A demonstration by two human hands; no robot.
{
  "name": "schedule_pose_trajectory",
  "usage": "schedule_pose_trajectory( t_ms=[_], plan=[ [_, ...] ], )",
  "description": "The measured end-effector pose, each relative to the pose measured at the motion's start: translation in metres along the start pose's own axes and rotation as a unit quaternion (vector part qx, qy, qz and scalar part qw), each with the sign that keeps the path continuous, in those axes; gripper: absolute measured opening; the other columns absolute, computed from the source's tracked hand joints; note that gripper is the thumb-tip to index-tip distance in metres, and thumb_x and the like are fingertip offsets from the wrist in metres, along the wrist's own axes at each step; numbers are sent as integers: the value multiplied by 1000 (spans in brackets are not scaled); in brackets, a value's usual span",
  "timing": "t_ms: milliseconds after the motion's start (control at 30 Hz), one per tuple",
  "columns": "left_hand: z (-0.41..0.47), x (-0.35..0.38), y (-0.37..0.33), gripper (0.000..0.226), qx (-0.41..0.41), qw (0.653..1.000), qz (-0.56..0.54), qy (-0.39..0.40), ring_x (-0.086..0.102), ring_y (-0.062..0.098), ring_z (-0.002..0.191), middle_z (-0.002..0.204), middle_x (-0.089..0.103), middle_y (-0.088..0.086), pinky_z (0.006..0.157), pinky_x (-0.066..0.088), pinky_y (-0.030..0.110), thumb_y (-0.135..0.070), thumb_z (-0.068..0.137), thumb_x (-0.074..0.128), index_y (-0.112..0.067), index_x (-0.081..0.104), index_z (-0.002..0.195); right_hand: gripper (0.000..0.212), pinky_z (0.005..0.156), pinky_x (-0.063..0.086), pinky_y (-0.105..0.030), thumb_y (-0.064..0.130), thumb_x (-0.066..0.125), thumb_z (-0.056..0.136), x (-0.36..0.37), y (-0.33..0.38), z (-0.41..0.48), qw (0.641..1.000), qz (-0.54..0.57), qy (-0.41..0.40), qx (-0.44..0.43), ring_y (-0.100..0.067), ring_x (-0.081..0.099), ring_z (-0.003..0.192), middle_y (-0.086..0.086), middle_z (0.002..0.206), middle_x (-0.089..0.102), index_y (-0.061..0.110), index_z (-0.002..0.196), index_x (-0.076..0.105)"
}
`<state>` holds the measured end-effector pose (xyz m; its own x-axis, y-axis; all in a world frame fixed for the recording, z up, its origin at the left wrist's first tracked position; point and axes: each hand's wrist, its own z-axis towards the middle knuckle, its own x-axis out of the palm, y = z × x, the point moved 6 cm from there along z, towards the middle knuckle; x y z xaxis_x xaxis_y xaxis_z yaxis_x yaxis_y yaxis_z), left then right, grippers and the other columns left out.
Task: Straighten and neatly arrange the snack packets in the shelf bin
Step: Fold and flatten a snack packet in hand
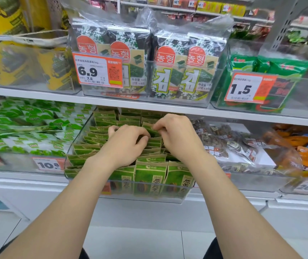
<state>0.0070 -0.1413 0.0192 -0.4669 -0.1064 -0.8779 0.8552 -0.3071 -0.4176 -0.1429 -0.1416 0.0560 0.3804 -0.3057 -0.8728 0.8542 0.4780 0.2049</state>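
Note:
A clear plastic shelf bin (127, 198) on the lower shelf holds several rows of small green and tan snack packets (150, 176) standing upright. One packet (152, 130) in the middle rows is lifted a little above its neighbours. My left hand (127, 143) reaches into the bin with curled fingers on the lower part of that packet. My right hand (177, 135) pinches its upper edge between thumb and fingers. The packets under both hands are hidden.
The shelf board (149, 106) above hangs low over the bin's back. Left of it is a bin of green and white packets (28, 131), right a bin of brown wrapped snacks (229, 144). Seaweed packs (179, 71) and price tags (97, 71) fill the upper shelf.

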Motion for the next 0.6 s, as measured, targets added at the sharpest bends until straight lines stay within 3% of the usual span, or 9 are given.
schedule_pose_trajectory(
  t_ms=[67,100,167,267,367,467,533,600],
  plan=[
    [-6,-12,-5,28,6,997,13,-76,64,16,96,94,72,-16,101,42,46,-34,107,48,-35,76,110,27,91,58,-45,2,62,96,-6,4,-6,999,24,-26,-15,-23,69,104,1,110,75,19,109,79],
    [-11,-19,-9,25,8,992,26,-126,65,18,87,87,71,-13,88,47,41,-35,104,51,-33,76,100,25,87,58,-46,1,63,94,-11,7,-9,998,39,-51,-22,-23,69,99,1,105,74,18,106,77],
    [-20,-34,-19,21,-11,976,22,-217,61,17,76,81,64,-10,65,42,33,-42,98,57,-29,69,87,22,79,56,-43,-1,64,90,-25,16,-17,988,69,-136,-31,-22,65,90,1,96,70,15,102,73],
    [-30,-48,-32,24,14,946,-97,-310,56,17,82,92,57,-6,67,45,38,-40,97,66,-21,54,89,18,73,51,-33,-2,64,92,-56,29,-32,946,149,-289,-14,-18,60,84,1,93,65,10,104,68],
    [-34,-56,-50,19,93,924,-240,-282,64,16,96,106,64,-1,82,51,37,-28,106,61,-18,45,106,17,70,52,-28,-3,66,97,-74,32,-41,859,375,-344,55,-13,66,79,1,88,69,9,108,67],
    [-41,-60,-66,12,130,914,-288,-256,55,12,72,86,57,-8,66,43,29,-20,111,48,-14,42,119,18,80,56,-27,-1,71,98,-69,24,-43,741,588,-303,118,-9,71,89,-6,100,78,7,114,71],
    [-42,-62,-70,16,127,904,-319,-253,54,11,72,87,57,-14,67,44,27,-20,113,45,-15,43,128,25,89,57,-28,4,74,97,-66,22,-42,704,647,-267,124,-13,72,98,-11,110,79,7,122,72],
    [-40,-61,-70,19,101,896,-360,-238,55,7,73,86,59,-20,70,45,25,-21,114,45,-20,45,132,33,101,57,-33,7,73,97,-63,22,-40,695,667,-239,118,-18,72,110,-13,120,78,6,130,70]
  ],
)
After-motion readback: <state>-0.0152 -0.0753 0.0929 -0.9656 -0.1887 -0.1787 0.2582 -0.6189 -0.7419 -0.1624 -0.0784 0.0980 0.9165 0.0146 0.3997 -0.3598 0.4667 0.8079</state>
